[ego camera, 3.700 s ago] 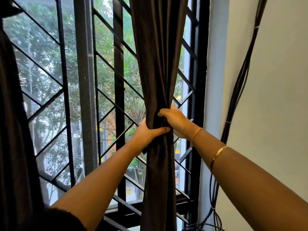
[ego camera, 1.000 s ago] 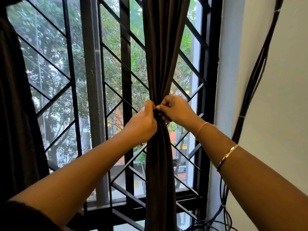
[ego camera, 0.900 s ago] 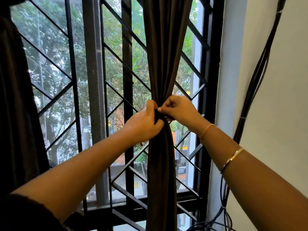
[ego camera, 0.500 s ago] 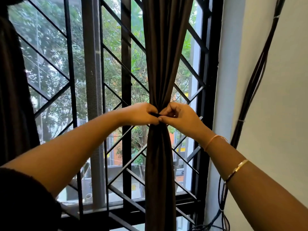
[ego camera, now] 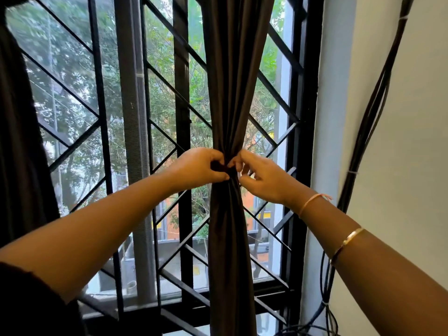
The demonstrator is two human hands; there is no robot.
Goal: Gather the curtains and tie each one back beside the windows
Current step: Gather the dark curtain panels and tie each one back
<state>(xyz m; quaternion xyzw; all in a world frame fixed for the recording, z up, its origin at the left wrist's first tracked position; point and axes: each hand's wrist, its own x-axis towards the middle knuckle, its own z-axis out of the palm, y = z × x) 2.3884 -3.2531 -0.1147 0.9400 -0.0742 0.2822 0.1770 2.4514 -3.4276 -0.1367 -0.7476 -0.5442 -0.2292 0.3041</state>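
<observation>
A dark brown curtain (ego camera: 236,81) hangs gathered into a narrow bundle in front of the right part of the barred window (ego camera: 157,117). At its waist a dark tie (ego camera: 228,168) cinches it. My left hand (ego camera: 198,167) pinches the tie from the left with curled fingers. From the right, my right hand (ego camera: 261,177) pinches the same spot with thumb and fingertips. A second dark curtain (ego camera: 17,141) hangs at the far left edge.
Black diagonal window bars (ego camera: 274,103) run behind the curtain. A white wall (ego camera: 412,141) stands to the right, with a bundle of black cables (ego camera: 371,110) running down it to the floor. A window sill (ego camera: 184,304) lies below.
Both hands went from gripping the gathered curtain to pinching a tie at its waist. The bundle is narrower at that spot now.
</observation>
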